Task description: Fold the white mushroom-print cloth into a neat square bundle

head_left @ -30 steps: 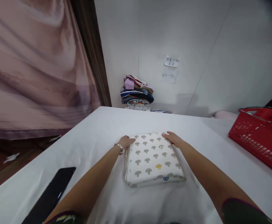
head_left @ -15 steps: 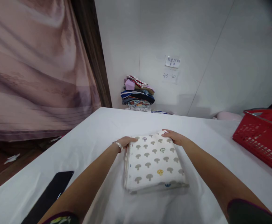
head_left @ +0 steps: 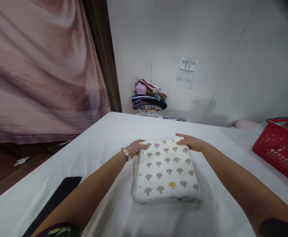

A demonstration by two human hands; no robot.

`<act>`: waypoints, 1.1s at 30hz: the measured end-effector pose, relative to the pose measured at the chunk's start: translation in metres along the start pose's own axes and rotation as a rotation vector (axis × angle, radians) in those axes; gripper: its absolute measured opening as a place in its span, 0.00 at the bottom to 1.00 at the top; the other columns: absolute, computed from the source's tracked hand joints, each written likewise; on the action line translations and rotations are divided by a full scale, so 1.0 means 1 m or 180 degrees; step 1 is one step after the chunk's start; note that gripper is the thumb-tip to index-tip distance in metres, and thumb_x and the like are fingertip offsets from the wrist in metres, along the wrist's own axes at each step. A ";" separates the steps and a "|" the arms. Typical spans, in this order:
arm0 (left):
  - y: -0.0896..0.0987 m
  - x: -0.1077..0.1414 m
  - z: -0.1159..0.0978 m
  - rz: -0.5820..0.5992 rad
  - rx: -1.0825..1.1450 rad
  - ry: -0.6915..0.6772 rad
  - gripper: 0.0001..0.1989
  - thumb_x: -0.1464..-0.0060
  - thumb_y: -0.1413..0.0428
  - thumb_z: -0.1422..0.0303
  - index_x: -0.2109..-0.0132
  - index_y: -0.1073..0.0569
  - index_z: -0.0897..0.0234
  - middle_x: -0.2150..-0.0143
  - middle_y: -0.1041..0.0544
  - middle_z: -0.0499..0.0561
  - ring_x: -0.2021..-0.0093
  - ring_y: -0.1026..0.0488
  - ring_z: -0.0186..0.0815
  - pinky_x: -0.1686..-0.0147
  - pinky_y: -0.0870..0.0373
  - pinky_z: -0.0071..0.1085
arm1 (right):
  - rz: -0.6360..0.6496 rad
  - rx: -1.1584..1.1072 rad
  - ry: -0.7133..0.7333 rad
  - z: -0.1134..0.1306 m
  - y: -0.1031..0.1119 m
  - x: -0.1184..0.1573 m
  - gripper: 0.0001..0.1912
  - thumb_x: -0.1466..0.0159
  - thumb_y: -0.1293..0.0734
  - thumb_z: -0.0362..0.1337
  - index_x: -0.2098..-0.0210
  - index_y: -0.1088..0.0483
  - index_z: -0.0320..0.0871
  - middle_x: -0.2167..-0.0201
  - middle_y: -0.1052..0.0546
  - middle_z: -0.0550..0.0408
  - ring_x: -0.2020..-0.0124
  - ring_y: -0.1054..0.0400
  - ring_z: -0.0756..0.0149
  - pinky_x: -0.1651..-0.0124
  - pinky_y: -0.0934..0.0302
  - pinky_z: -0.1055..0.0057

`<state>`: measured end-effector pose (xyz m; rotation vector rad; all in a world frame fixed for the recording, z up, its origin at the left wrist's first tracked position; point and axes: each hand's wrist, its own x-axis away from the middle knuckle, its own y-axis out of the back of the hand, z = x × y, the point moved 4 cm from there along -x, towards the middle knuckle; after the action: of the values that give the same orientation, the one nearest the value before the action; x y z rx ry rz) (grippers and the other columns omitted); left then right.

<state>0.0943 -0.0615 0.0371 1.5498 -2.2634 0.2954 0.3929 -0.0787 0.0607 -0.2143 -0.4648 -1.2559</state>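
A white cloth (head_left: 166,171) printed with grey mushrooms and a few coloured ones lies folded in a thick rectangle on the white table (head_left: 104,131). At its far left corner my left hand (head_left: 136,148), with a silver bracelet at the wrist, grips the edge, thumb on top. My right hand (head_left: 188,142) pinches the far right corner, the thumb over the print and a finger behind the edge. The fingers under the cloth are hidden.
A red basket (head_left: 279,148) stands at the right. Folded fabrics (head_left: 149,98) are stacked by the wall behind the table. A dark flat object (head_left: 57,197) lies at the left, beside my left forearm. A pink curtain (head_left: 40,65) hangs at the far left.
The view has shifted slightly, so most things appear a little further right. Both hands keep hold of the cloth's far corners, and its top looks slightly flatter.
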 end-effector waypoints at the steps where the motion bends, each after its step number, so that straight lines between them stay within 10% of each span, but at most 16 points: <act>1: 0.001 0.004 -0.005 -0.0056 -0.0032 -0.0064 0.37 0.68 0.35 0.67 0.47 0.35 0.65 0.56 0.25 0.57 0.58 0.28 0.43 0.64 0.31 0.34 | 0.0065 0.0077 0.0024 0.005 0.000 0.003 0.50 0.51 0.26 0.39 0.36 0.55 0.47 0.50 0.28 0.46 0.50 0.32 0.59 0.45 0.39 0.61; 5: 0.010 0.028 -0.051 -0.0205 -0.0215 -0.0713 0.39 0.67 0.35 0.67 0.45 0.37 0.66 0.59 0.25 0.56 0.59 0.28 0.41 0.61 0.31 0.36 | 0.0018 0.0392 0.0602 0.048 0.004 0.025 0.47 0.52 0.26 0.36 0.37 0.50 0.47 0.51 0.27 0.47 0.53 0.31 0.57 0.48 0.36 0.61; 10: 0.029 0.082 -0.147 -0.0948 -0.1325 -0.2695 0.36 0.63 0.38 0.69 0.43 0.37 0.66 0.53 0.29 0.51 0.52 0.31 0.41 0.50 0.37 0.42 | -0.0912 0.1509 0.2355 0.133 0.003 0.075 0.44 0.52 0.27 0.36 0.39 0.46 0.46 0.51 0.29 0.51 0.57 0.31 0.61 0.53 0.35 0.63; 13: 0.030 0.117 -0.165 -0.1388 -0.2125 -0.3366 0.34 0.57 0.43 0.71 0.41 0.41 0.65 0.52 0.31 0.50 0.49 0.33 0.42 0.48 0.39 0.43 | -0.1399 0.2258 0.3461 0.148 -0.011 0.104 0.40 0.47 0.29 0.37 0.38 0.47 0.47 0.49 0.31 0.50 0.54 0.33 0.62 0.50 0.37 0.63; 18: 0.012 0.135 -0.076 -0.1606 -0.3386 -0.3788 0.32 0.55 0.48 0.76 0.41 0.42 0.63 0.48 0.31 0.55 0.45 0.36 0.42 0.42 0.45 0.44 | -0.1599 0.3135 0.4182 0.054 -0.047 0.104 0.32 0.41 0.35 0.34 0.39 0.47 0.50 0.45 0.34 0.48 0.44 0.41 0.54 0.43 0.43 0.53; 24: -0.014 0.118 0.071 -0.0953 -0.3957 -0.3194 0.32 0.55 0.53 0.81 0.40 0.44 0.65 0.51 0.28 0.57 0.48 0.33 0.39 0.42 0.46 0.45 | -0.0785 0.3174 0.3140 -0.093 -0.084 0.081 0.28 0.37 0.42 0.33 0.38 0.49 0.50 0.46 0.34 0.47 0.45 0.39 0.56 0.46 0.38 0.56; 33: -0.014 0.137 0.085 -0.0578 -0.3718 -0.2990 0.25 0.49 0.47 0.71 0.43 0.38 0.62 0.48 0.30 0.57 0.47 0.35 0.41 0.42 0.47 0.46 | -0.0349 0.2916 0.2884 -0.104 -0.091 0.109 0.29 0.38 0.38 0.37 0.38 0.48 0.49 0.41 0.37 0.48 0.40 0.45 0.55 0.39 0.49 0.50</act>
<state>0.0477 -0.2148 0.0176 1.2205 -2.0086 -1.7812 0.3554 -0.2428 0.0085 1.1240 -0.2116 -1.0004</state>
